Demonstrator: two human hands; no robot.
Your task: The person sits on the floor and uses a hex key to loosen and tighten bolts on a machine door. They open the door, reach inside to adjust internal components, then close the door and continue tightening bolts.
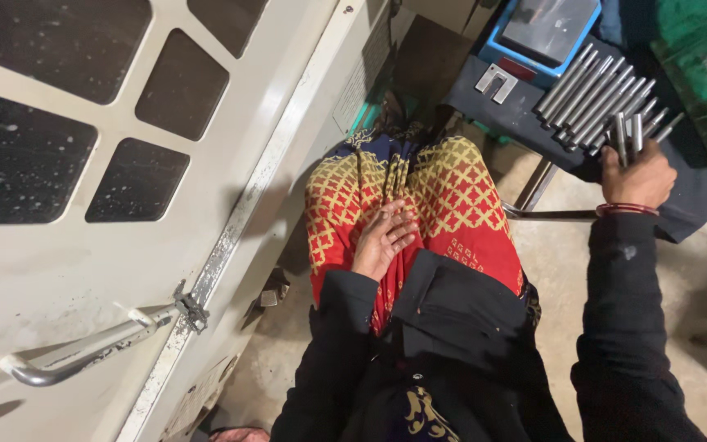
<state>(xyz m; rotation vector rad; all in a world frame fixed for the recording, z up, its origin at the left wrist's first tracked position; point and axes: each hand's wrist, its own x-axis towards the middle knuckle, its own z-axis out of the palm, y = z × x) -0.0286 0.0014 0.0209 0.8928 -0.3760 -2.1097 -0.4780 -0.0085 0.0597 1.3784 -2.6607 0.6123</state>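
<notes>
The right hand point(638, 176) reaches out to a dark work surface point(525, 110) at the upper right and closes its fingers around a few grey metal rods point(628, 135), which stand up out of the fist. Just beyond the knuckles, the rest of the metal rods lie side by side in a slanting row point(595, 94), touching one another, so the held ones sit at the near end of that row. A thin red bangle point(628, 209) circles the right wrist above a black sleeve. The left hand point(384, 237) lies well apart from the rods, flat and open with fingers loosely spread, resting on the red and yellow patterned cloth point(443, 196) over the lap; it holds nothing. Behind the row stands a blue-framed scale point(546, 33) with a grey top plate, and a green crate point(701, 74) sits at the far right. On the pale cabinet point(272, 164) to the left, a small rectangular label point(362, 78) with fine print is fixed near its edge, and a metal handle point(83, 352) juts out lower down.
</notes>
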